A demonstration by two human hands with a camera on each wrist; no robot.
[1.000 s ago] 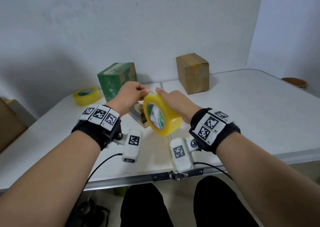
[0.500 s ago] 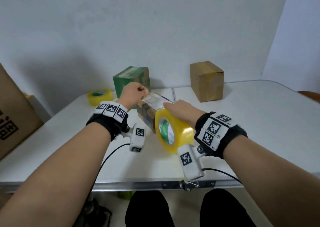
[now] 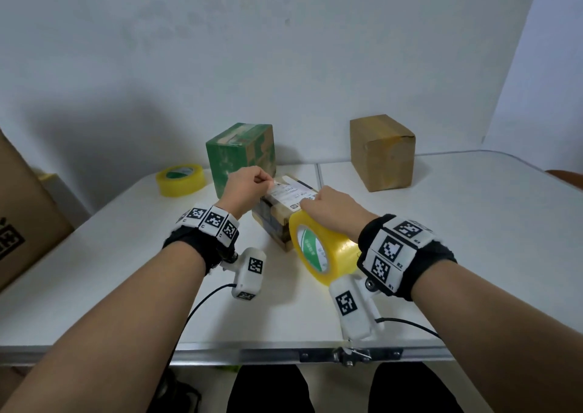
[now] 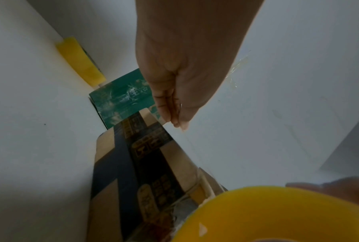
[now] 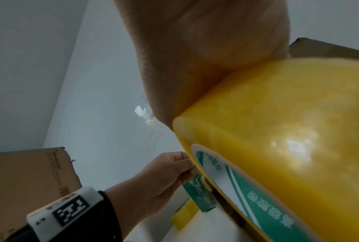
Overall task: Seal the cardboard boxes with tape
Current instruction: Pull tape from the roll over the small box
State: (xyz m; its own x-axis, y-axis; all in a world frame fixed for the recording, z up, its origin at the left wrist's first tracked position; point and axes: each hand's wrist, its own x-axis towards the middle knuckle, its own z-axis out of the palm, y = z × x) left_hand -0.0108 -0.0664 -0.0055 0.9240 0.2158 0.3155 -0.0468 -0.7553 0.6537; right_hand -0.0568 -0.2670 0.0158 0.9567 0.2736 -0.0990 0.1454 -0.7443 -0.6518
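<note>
Our right hand (image 3: pixel 334 207) grips the big yellow tape roll (image 3: pixel 321 248) at the small labelled cardboard box (image 3: pixel 284 204) mid-table, while our left hand (image 3: pixel 249 182) pinches the clear tape end over its far edge.

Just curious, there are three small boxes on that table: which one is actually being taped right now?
The low box with the white label, nearest the person, between both hands. The right hand holds the tape roll against it. The green box and plain brown box stand untouched behind.

Both forearms reach forward; left hand (image 3: pixel 249 183) pinched with curled fingers, right hand (image 3: pixel 334 206) gripping, knuckles up
</note>
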